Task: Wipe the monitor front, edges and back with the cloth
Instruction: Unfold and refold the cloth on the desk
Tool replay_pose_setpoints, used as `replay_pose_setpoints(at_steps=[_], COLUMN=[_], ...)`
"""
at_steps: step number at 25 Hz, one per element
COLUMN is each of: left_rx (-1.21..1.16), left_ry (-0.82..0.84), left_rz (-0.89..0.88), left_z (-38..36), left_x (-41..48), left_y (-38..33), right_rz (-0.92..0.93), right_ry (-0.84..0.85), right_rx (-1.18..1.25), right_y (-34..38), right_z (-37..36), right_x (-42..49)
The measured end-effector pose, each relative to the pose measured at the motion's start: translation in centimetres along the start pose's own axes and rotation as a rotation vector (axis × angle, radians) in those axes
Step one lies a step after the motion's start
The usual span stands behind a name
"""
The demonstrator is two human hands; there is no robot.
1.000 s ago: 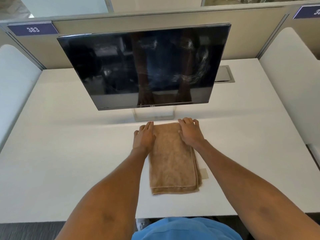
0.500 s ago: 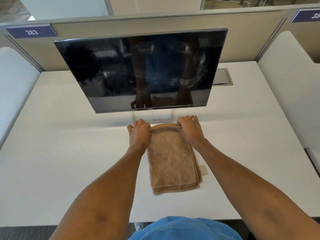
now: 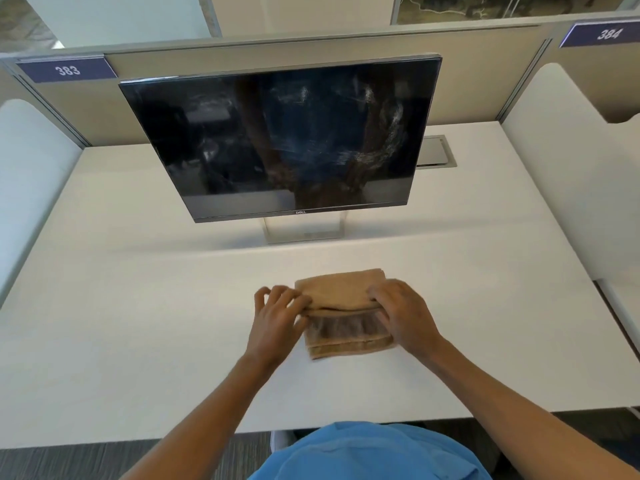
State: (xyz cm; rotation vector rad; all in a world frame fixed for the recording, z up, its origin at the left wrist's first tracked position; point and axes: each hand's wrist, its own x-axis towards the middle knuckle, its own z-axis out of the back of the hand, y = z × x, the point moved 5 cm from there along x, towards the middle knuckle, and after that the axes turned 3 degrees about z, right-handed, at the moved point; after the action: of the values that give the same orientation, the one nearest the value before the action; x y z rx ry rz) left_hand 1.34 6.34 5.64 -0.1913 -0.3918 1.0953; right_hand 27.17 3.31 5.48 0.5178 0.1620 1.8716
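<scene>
Left hand (image 3: 277, 317) and right hand (image 3: 401, 313) are each closed on the cloth (image 3: 337, 292). My fingers curl over its left and right edges and hold a folded-over upper layer above the lower layers. The cloth lies on the tabletop (image 3: 138, 323) in front of the monitor (image 3: 277, 140), near its stand (image 3: 301, 232) but apart from it. By my judgement no wiping has begun. The screen shows pale smears, densest toward its right side.

Possible faults from here:
1. The fold slips. Cause: I hold the layers only at the two edges, so lifting with one hand may let the pad fall open and drag on the tabletop.
2. The monitor rocks or turns. Cause: the panel sits on a single narrow stand, so firm pressure on an upper corner could tip it toward the partition (image 3: 485, 81) behind the monitor.
3. The smears spread instead of lifting. Cause: working one cloth face repeatedly over the heavy marks.
4. Parts of the back are missed. Cause: the rear of the monitor is hidden from me, and I cannot tell what is there.

Count:
- hands: two
- cloth: one
- monitor: one
- stand: one
- recessed hatch (image 3: 434, 150), behind the monitor's right side: one
- numbered plates, 383 (image 3: 67, 69) and 384 (image 3: 607, 33), behind and above the monitor: two
</scene>
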Motion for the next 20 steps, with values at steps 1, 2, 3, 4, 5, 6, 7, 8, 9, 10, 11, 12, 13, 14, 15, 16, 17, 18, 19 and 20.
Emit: replay_pose_setpoints(at_steps=[1, 2, 3, 4, 5, 6, 7, 8, 9, 10, 11, 12, 13, 14, 15, 16, 17, 18, 19, 20], left_rx=[0.010, 0.019, 0.029, 0.040, 0.050, 0.056, 0.062, 0.066, 0.067, 0.067, 0.068, 0.075, 0.087, 0.095, 0.091, 0.066, 0.027, -0.019, -0.053, -0.058], left_ry=[0.001, 0.001, 0.005, 0.015, 0.031, 0.046, 0.057, 0.059, 0.054, 0.046, 0.039, 0.036, 0.035, 0.029, 0.016, -0.009, -0.043, -0.081, -0.106, -0.111], left_rz=[-0.041, -0.083, -0.126, -0.167, -0.202, -0.227, -0.239, -0.245, -0.247, -0.254, -0.270, -0.295, -0.322, -0.347, -0.358, -0.352, -0.328, -0.305, -0.304, -0.333], left_z=[-0.4, -0.8, -1.3, -1.9, -2.5, -3.0, -3.4, -3.8, -4.0, -4.3, -4.5, -4.7, -4.8, -4.8, -4.8, -4.5, -4.2, -3.9, -3.8, -4.1], left_x=[-1.6, -3.1, -4.5, -5.7, -6.7, -7.6, -8.2, -8.5, -8.7, -8.9, -9.0, -9.2, -9.3, -9.4, -9.3, -9.1, -8.6, -8.2, -7.8, -7.7], left_y=[-0.3, -0.6, -1.0, -1.3, -1.6, -1.8, -2.0, -2.1, -2.2, -2.3, -2.5, -2.8, -3.2, -3.5, -3.9, -4.3, -4.7, -5.2, -5.7, -6.3], right_rz=[0.026, 0.054, 0.080, 0.100, 0.113, 0.119, 0.118, 0.114, 0.107, 0.099, 0.088, 0.077, 0.070, 0.069, 0.072, 0.076, 0.074, 0.055, 0.019, -0.016], right_ry=[0.009, 0.022, 0.037, 0.057, 0.082, 0.106, 0.125, 0.138, 0.147, 0.156, 0.165, 0.173, 0.183, 0.198, 0.213, 0.221, 0.216, 0.198, 0.172, 0.143], right_rx=[-0.010, -0.012, -0.009, -0.009, -0.014, -0.023, -0.032, -0.040, -0.047, -0.054, -0.063, -0.073, -0.082, -0.092, -0.102, -0.111, -0.113, -0.104, -0.091, -0.078], right_y=[0.4, 0.8, 1.1, 1.2, 1.3, 1.3, 1.2, 1.1, 1.0, 0.9, 0.8, 0.6, 0.6, 0.6, 0.8, 0.9, 1.0, 0.9, 0.7, 0.4], right_z=[-0.3, -0.7, -1.1, -1.5, -2.0, -2.4, -2.8, -3.0, -3.2, -3.4, -3.4, -3.4, -3.3, -3.1, -3.0, -2.9, -2.8, -2.8, -2.7, -2.7], right_x=[-1.4, -2.7, -3.9, -4.8, -5.6, -6.2, -6.7, -7.1, -7.4, -7.7, -7.9, -7.9, -7.9, -7.8, -7.6, -7.4, -7.3, -7.2, -7.2, -7.2])
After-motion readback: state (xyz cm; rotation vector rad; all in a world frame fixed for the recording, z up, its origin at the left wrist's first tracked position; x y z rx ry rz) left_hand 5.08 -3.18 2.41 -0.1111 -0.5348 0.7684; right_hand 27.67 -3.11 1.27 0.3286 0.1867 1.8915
